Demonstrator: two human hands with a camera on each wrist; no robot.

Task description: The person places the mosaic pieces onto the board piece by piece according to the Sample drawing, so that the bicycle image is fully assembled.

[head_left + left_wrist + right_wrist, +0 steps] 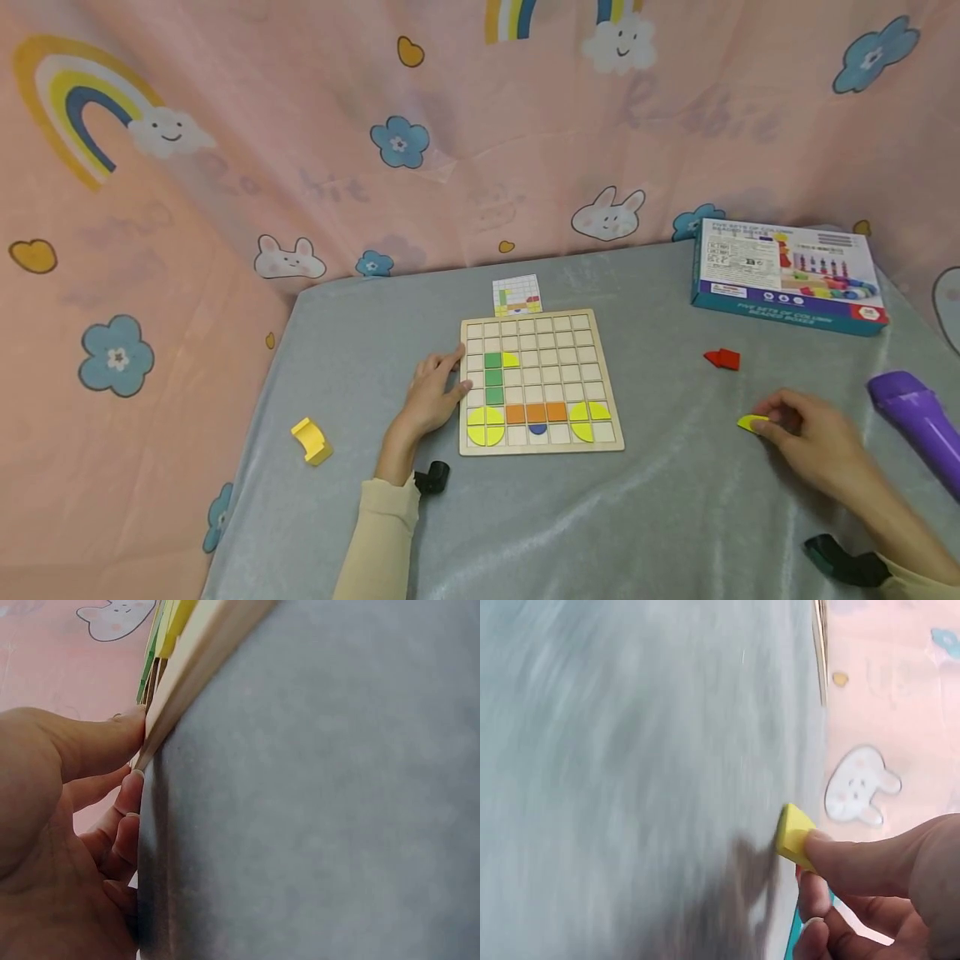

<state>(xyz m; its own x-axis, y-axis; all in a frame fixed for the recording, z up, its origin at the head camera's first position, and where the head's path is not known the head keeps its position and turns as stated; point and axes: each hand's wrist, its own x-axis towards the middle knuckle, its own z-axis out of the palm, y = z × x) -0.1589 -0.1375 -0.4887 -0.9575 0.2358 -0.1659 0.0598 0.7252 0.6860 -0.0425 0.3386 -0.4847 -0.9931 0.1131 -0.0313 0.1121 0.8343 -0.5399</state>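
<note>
A wooden grid board (536,381) lies on the cloth, holding green and orange squares, yellow quarter circles and a blue half circle (537,429). At its left edge, my left hand (431,395) holds the rim, with the thumb over the top and the fingertips against the side. Well to the right of the board, my right hand (813,442) pinches a yellow quarter-circle piece (796,837) between thumb and forefinger, close above the cloth. Two red pieces (723,359) lie beyond this hand. A small pattern card (517,293) touches the board's far edge.
A printed toy box (787,279) lies at the back right. To the far right is a purple cylindrical object (918,433). A yellow curved block (311,442) lies at the left on the grey cloth (645,525). Behind the table hangs a pink patterned curtain (465,200).
</note>
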